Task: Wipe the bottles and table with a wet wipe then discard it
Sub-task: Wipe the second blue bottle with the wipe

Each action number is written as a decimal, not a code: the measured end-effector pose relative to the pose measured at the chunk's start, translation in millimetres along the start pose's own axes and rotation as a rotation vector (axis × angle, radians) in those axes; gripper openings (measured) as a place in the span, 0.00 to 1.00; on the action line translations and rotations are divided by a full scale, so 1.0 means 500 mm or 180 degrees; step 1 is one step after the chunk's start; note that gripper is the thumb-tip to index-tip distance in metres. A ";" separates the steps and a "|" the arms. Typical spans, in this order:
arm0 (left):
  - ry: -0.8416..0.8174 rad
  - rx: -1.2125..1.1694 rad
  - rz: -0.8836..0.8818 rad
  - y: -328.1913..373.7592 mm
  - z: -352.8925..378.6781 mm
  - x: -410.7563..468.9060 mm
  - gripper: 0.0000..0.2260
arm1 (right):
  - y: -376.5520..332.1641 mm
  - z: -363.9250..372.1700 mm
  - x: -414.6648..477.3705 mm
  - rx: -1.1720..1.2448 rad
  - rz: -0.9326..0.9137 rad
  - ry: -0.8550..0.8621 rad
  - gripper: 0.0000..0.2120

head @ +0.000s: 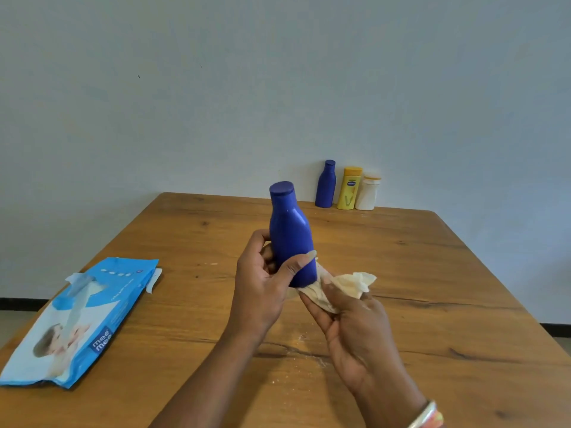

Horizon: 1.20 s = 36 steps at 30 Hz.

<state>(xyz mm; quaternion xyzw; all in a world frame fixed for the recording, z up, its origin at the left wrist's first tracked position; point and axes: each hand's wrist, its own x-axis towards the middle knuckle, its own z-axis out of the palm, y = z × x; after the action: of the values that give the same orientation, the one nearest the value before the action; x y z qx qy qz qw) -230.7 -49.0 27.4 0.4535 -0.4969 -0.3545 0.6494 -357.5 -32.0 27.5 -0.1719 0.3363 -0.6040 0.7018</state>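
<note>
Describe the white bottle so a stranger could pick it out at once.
Look to the far edge of the wooden table, against the wall, where three bottles stand in a row. The white bottle is the rightmost, beside the yellow bottle; it alone is pale, squat and wide-necked.

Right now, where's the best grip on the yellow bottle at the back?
Probably the mid-body of the yellow bottle, from the front. It stands upright against the wall, squeezed between the small blue bottle and the white bottle, so its sides and back are blocked.
</note>
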 end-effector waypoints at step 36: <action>-0.1043 0.1760 -0.0193 -0.285 0.026 0.559 0.19 | -0.107 0.076 0.583 -0.0423 -0.0135 -0.0680 0.09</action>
<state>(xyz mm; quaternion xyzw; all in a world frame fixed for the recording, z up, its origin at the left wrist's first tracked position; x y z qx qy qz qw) -173.2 -354.7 -15.1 0.5642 -0.6586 -0.2936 0.4021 -357.8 -330.2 12.1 -0.2884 0.2953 -0.5734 0.7077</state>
